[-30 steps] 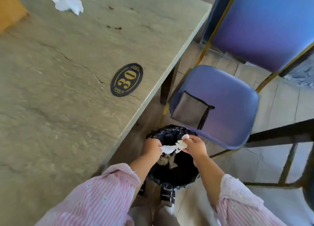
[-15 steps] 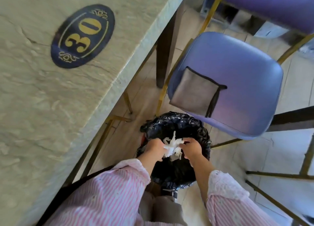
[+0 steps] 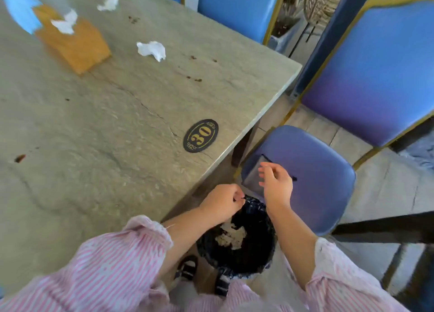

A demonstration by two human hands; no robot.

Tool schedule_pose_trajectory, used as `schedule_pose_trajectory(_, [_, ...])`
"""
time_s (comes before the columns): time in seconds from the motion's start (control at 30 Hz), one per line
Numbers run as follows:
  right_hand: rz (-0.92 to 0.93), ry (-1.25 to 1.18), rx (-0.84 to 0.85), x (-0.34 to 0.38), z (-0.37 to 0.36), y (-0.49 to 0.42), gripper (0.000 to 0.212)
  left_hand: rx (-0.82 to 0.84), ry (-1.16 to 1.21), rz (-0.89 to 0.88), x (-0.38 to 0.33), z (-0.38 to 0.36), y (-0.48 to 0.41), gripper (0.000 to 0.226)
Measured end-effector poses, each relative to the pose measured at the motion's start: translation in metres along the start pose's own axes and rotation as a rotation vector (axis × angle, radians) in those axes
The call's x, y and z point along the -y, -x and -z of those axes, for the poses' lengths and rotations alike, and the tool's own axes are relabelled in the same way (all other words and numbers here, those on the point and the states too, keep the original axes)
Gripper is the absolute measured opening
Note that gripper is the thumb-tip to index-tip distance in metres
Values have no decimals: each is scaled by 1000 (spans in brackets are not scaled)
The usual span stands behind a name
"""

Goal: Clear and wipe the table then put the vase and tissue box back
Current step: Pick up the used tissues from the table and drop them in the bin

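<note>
My left hand [image 3: 222, 202] hovers over the rim of a black-bagged bin [image 3: 258, 255], its fingers curled with nothing seen in them. Fingers loosely spread and empty, my right hand [image 3: 277, 186] is raised above the bin. Crumpled tissue [image 3: 231, 236] lies inside the bin. On the stone table [image 3: 94, 135] stands a wooden tissue box [image 3: 77, 45], with a blurred light blue object [image 3: 18, 11] behind it. Two crumpled tissues [image 3: 151, 50] [image 3: 108, 4] and dark crumbs [image 3: 195, 78] lie on the tabletop.
A grey cloth [image 3: 252, 181] lies on the blue chair seat [image 3: 317, 171] just right of the bin. More blue chairs [image 3: 366, 72] stand around the table. A black oval plate reading 30 [image 3: 200, 135] marks the table's near corner.
Both hands held a crumpled tissue over the bin; now it is gone from them. The right hand has lifted and opened. My view has swung up over the tabletop.
</note>
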State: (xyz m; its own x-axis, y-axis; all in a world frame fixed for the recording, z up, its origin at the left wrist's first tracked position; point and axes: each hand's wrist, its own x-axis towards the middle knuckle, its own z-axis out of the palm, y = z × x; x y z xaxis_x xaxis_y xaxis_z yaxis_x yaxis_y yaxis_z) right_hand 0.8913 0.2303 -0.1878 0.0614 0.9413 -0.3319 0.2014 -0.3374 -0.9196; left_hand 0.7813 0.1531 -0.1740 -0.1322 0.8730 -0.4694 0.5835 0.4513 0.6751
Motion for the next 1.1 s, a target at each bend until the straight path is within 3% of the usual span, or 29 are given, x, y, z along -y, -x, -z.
schedule_pose_trajectory(0.2, [270, 52, 243, 103, -43, 17, 14, -272, 57, -47, -24, 95, 33, 23])
schedule_pose_trajectory(0.43, [354, 105, 443, 172, -139, 5, 17, -509, 98, 40, -9, 204, 23, 29])
schedule_pose_trajectory(0.77, [517, 417, 542, 230, -322, -89, 15, -671, 264, 190, 58, 338, -72, 33])
schedule_pose_trajectory(0.93, [570, 737, 565, 227, -387, -150, 46, -723, 302, 205, 83, 382, -139, 16])
schedule_pose_trajectory(1.03, [590, 711, 558, 220, -405, -174, 29, -746, 356, 217, 92, 406, -176, 34])
schedule_pose_trajectory(1.1, [588, 600, 462, 219, -416, -189, 23, -792, 397, 212, 97, 424, -201, 38])
